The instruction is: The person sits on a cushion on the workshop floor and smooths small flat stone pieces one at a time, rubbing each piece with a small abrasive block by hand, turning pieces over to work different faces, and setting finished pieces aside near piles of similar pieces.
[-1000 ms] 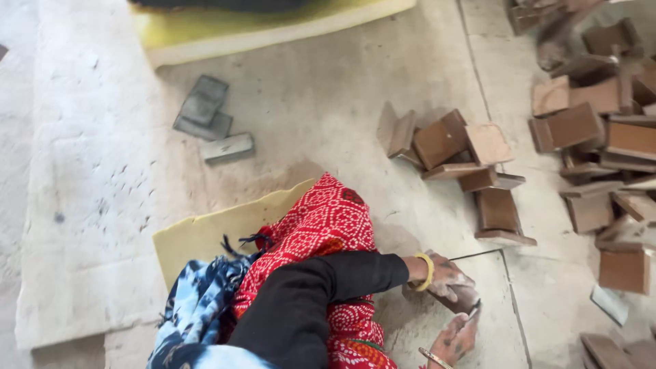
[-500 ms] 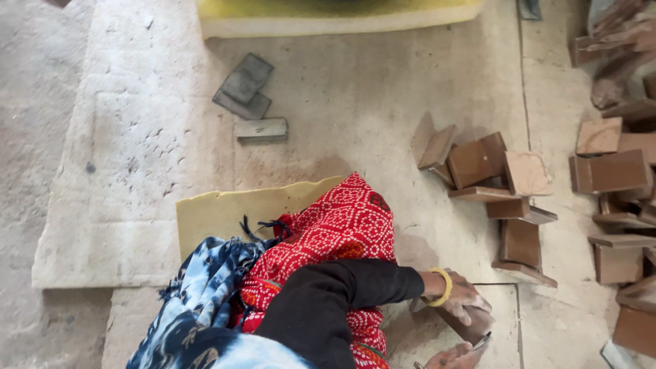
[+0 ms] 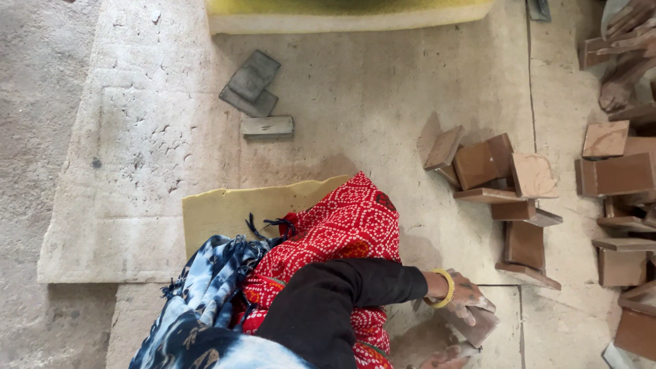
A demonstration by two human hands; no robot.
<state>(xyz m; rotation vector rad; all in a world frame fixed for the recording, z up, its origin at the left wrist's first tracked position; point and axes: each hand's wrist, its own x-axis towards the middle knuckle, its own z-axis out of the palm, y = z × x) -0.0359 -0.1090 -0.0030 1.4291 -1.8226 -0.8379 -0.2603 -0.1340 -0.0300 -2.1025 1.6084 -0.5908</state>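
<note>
My left hand (image 3: 466, 298), with a yellow bangle at the wrist and a black sleeve, reaches right across my red-patterned knee (image 3: 338, 229). Its fingers grip the top of a brown square tile (image 3: 480, 326) that rests on the concrete floor. Only part of my right hand (image 3: 445, 357) shows at the bottom edge, just below that tile; whether it holds anything is cut off from view. A loose heap of similar brown tiles (image 3: 502, 178) lies a little beyond my left hand.
More brown tiles (image 3: 615, 174) are piled along the right edge. Three grey slabs (image 3: 254, 89) lie on a pale mat at the upper middle. A yellow foam pad (image 3: 232, 208) is under my knee, and another yellow pad (image 3: 342, 14) runs along the top.
The view has drifted, so the tile heaps sit further right and lower. My hands have sunk toward the bottom edge, and the upright tile in my right hand is now out of frame.
</note>
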